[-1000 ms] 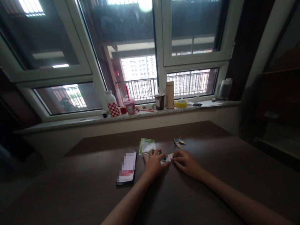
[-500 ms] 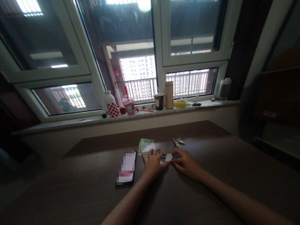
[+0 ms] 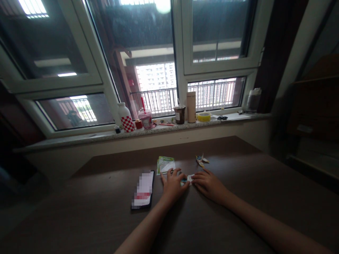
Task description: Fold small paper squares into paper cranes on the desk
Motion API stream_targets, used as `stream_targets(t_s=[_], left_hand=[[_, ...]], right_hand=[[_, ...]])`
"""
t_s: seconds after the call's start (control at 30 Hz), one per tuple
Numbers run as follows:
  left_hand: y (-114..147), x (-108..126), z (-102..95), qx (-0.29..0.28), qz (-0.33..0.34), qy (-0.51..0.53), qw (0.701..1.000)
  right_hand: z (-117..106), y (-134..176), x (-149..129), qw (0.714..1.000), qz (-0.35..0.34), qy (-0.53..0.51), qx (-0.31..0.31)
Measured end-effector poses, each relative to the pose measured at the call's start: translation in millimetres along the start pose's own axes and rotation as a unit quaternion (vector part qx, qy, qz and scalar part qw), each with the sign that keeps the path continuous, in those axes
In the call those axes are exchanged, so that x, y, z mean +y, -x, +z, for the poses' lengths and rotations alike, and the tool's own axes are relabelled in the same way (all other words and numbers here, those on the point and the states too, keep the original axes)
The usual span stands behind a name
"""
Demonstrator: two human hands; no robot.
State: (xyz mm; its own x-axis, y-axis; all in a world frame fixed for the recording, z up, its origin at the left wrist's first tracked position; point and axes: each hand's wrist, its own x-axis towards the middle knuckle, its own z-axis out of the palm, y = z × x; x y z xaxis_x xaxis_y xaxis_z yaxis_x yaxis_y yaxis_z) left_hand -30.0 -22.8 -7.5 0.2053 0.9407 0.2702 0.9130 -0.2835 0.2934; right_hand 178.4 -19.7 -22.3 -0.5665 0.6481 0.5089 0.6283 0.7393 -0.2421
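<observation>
A small piece of printed paper (image 3: pixel 189 179), white with a blue patch, lies on the table between my hands, partly hidden by the fingers. My left hand (image 3: pixel 173 182) holds it down, thumb and forefinger closed around its left part. The fingers of my right hand (image 3: pixel 210 183) are stretched out flat, their tips at the paper's right end. Just beyond the hands stands a folded paper shape (image 3: pixel 201 161) with pointed flaps. Green-and-white printed sheets (image 3: pixel 166 163) lie behind my left hand.
A phone (image 3: pixel 143 190) with a blurred screen rests left of my left hand on the brown table (image 3: pixel 106 225). On the windowsill are a checkered bottle (image 3: pixel 126 118), a pink drink cup (image 3: pixel 145 118), a dark cup (image 3: pixel 179 114), a tan flask (image 3: pixel 191 107), yellow tape (image 3: pixel 203 117) and scissors (image 3: pixel 221 118).
My right hand's fingers have gone from a pinch at the paper's right end to lying straighter and flatter, slightly further left. Less of the paper shows. The left hand has hardly moved.
</observation>
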Motion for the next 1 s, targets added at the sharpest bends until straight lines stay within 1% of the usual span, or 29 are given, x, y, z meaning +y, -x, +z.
stream_targets(t_s=[0.1, 0.3, 0.6, 0.77, 0.9, 1.0], left_hand=[[0.1, -0.2, 0.0, -0.001, 0.001, 0.000, 1.000], [-0.3, 1.8, -3.6, -0.024, -0.007, -0.008, 1.000], [-0.5, -0.3, -0.1, -0.011, -0.003, -0.004, 1.000], [-0.8, 0.1, -0.3, -0.011, -0.006, -0.003, 1.000], [-0.5, 0.9, -1.2, -0.003, -0.002, 0.009, 1.000], [-0.5, 0.8, -1.6, -0.008, 0.004, 0.016, 1.000]], right_hand=[[-0.1, -0.3, -0.8, 1.000, 0.000, 0.006, 0.002], [1.5, 0.2, 0.7, 1.000, -0.006, 0.010, 0.008], [-0.2, -0.5, 0.0, 1.000, 0.011, -0.001, -0.019], [0.0, -0.5, 0.8, 1.000, 0.008, -0.005, -0.022], [2.7, -0.3, 3.2, 1.000, 0.018, -0.010, -0.019], [3.3, -0.7, 3.5, 0.999, 0.026, -0.022, -0.024]])
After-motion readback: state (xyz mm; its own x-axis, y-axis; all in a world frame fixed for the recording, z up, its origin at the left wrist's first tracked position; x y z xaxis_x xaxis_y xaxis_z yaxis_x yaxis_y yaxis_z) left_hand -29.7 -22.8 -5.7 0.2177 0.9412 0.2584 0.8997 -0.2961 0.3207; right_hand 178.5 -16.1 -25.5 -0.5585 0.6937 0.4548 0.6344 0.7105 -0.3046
